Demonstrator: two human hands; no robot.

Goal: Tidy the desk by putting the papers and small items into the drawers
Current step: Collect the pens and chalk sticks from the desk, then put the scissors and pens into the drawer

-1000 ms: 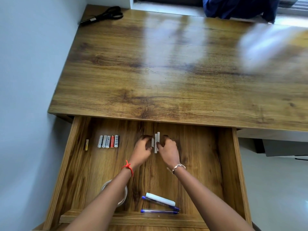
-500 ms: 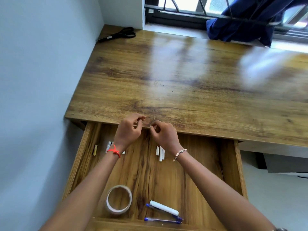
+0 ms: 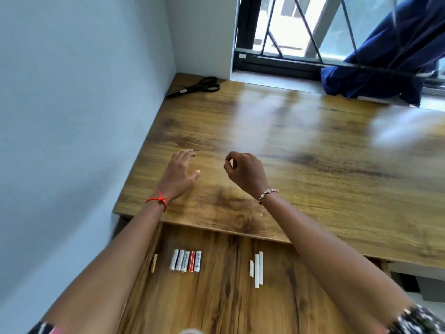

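The wooden drawer is pulled out under the desk. Inside it lie a row of several batteries, a small yellow piece to their left, and three white chalk sticks side by side. Black scissors rest at the desk's far left corner by the wall. My left hand hovers over the desk top with fingers spread and holds nothing. My right hand is raised beside it, fingers curled loosely, nothing visible in it.
A light blue wall runs along the desk's left side. A window with bars is behind the desk, and a dark blue cloth hangs over the sill at the right. Floor shows at the lower right.
Both hands have left the chalk sticks in the drawer and risen forward over the desk top. The view has tilted up toward the window and scissors.
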